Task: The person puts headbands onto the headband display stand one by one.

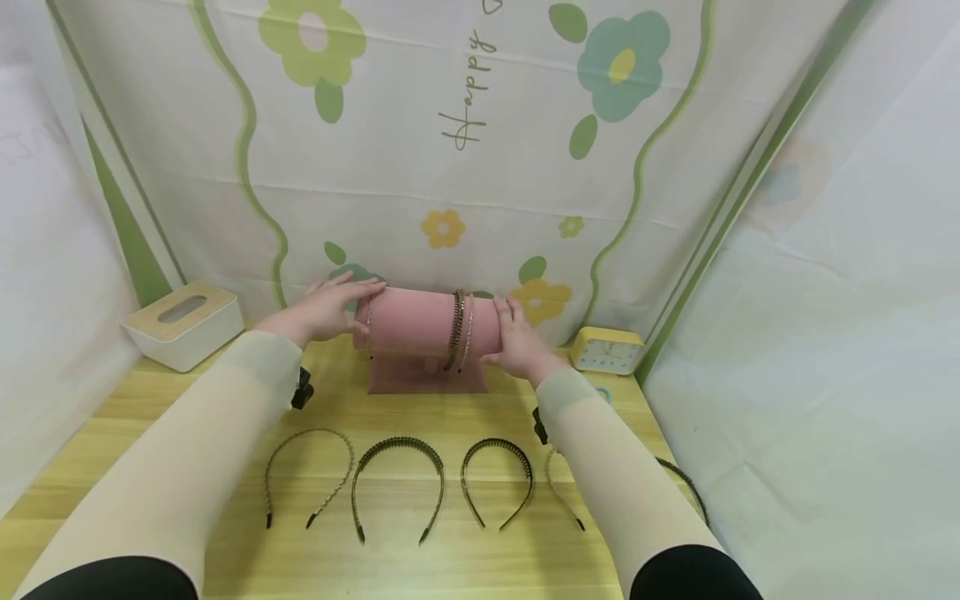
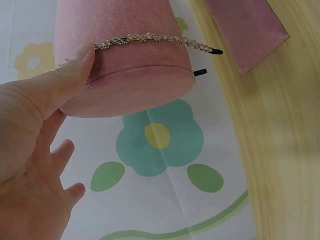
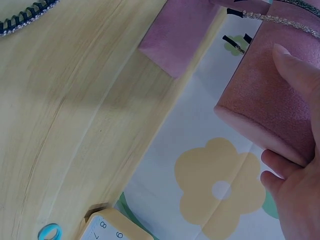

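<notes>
A pink velvet headband stand, a horizontal padded roll on a flat base, stands at the back of the table. My left hand holds the roll's left end, thumb at a thin beaded headband fitted round it and fingers behind. At the other end my right hand grips the roll, its thumb on the velvet and fingertips past the end edge. Right of the roll's middle sit a dark braided headband and a thin sparkly headband, side by side.
On the wooden table in front lie several headbands, among them a dark one and a thin beaded one. A tissue box stands at back left. A yellow clock and a small blue ring are at right. Fabric walls enclose the table.
</notes>
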`<action>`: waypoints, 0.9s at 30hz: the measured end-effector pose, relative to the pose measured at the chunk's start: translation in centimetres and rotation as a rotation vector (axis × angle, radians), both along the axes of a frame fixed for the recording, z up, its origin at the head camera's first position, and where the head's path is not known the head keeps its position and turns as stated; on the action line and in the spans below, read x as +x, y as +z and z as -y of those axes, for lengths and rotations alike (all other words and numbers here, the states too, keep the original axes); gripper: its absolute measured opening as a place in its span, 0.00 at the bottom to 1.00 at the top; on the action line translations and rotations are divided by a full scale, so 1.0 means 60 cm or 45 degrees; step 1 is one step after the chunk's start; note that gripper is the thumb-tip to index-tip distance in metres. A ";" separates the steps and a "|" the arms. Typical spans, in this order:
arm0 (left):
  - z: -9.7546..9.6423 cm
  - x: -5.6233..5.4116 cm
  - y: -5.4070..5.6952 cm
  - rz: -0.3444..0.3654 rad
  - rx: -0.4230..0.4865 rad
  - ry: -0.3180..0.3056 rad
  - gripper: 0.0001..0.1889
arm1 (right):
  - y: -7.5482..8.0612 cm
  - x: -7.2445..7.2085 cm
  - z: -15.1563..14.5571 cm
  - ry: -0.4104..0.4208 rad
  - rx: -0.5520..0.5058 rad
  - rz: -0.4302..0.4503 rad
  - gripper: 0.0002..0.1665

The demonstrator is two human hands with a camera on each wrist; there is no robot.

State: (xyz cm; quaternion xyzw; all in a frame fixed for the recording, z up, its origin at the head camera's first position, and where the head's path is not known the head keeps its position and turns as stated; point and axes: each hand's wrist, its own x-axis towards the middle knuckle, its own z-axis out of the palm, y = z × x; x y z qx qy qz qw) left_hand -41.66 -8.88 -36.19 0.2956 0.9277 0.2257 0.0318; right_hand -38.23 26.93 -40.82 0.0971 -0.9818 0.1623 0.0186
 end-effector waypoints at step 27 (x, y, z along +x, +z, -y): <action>-0.071 -0.006 -0.004 -0.023 0.003 -0.050 0.38 | -0.002 0.000 0.001 -0.015 -0.006 0.002 0.71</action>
